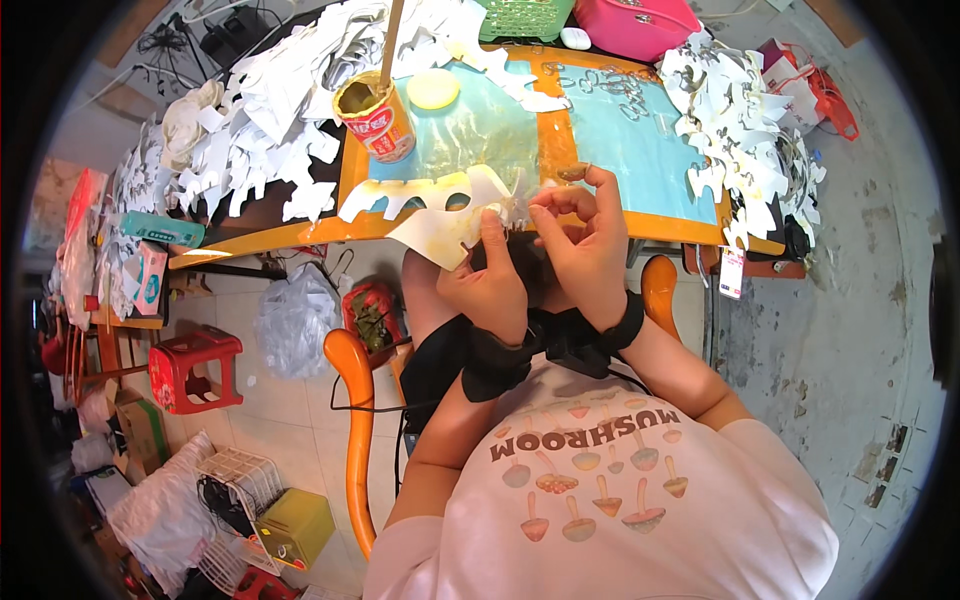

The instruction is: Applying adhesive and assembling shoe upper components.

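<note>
At the near edge of the table, my left hand pinches a white cut-out sheet between thumb and fingers. The sheet has notched, curved edges and yellowish smears, and its far side rests over the table edge. Close to its right end, my right hand is raised with thumb and fingertips drawn together. Whatever those fingertips hold is too small to make out. A brown smear shows on one raised finger. Beyond the sheet stands a red-and-white tub of brown paste with a stick upright in it.
A pale yellow disc lies on the blue table mat, with small metal loops farther right. Heaped white cut-outs flank both sides. Green and pink baskets stand at the back. Orange chair arms flank me.
</note>
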{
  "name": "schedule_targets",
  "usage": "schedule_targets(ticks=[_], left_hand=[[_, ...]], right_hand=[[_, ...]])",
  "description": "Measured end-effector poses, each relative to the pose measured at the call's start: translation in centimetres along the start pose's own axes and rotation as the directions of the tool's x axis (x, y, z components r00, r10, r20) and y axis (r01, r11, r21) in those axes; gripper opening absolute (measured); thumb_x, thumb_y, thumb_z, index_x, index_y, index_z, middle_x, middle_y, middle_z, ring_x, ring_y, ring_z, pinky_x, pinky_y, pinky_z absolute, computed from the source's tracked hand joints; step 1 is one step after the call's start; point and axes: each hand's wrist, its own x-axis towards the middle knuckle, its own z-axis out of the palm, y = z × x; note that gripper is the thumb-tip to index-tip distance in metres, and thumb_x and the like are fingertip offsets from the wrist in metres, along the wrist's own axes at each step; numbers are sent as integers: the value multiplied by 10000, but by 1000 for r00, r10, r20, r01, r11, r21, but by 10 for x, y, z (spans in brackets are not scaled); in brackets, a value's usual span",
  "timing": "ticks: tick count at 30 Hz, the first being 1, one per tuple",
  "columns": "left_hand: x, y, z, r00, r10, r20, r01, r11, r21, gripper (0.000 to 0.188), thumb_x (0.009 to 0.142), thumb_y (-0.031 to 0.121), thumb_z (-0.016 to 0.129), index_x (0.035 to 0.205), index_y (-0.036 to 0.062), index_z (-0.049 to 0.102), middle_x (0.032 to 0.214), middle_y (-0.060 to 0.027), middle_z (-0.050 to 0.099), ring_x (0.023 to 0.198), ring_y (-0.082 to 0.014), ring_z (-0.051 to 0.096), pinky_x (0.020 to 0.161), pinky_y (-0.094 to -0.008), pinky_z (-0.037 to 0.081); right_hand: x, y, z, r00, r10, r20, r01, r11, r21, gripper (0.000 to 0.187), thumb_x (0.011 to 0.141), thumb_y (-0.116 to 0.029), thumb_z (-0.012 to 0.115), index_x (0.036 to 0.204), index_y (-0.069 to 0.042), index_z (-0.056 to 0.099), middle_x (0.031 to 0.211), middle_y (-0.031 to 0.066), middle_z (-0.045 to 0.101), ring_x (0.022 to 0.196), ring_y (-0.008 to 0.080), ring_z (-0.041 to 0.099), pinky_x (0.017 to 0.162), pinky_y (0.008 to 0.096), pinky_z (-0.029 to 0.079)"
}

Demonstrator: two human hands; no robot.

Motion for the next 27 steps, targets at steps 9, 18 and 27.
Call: schedule_targets(ticks=[9,18,27], left_hand=[[-8,-11,-2,983,179,49,-182,981,64,312,910,12,658,1180,-105,555,1060,-147,683,916,-152,654,793,-287,523],[5,-7,-5,992,-114,53,118,989,-84,136,910,33,667,987,-80,665,929,-87,700,828,-108,641,715,-241,509],[8,-16,-10,939,-266,217,327,886,-329,139,912,29,659,1034,-36,675,982,-60,689,836,-111,631,747,-246,496]], right_hand=[[-2,-3,12,994,100,46,-104,990,97,456,816,32,694,1207,-19,466,866,86,686,812,112,680,685,245,569],[-2,14,11,948,-295,119,309,943,-127,381,825,55,658,1174,0,516,875,74,656,822,129,665,736,280,581],[-1,18,-5,938,-308,162,325,941,-92,414,863,51,637,1241,-13,480,902,60,604,818,123,608,724,261,563]])
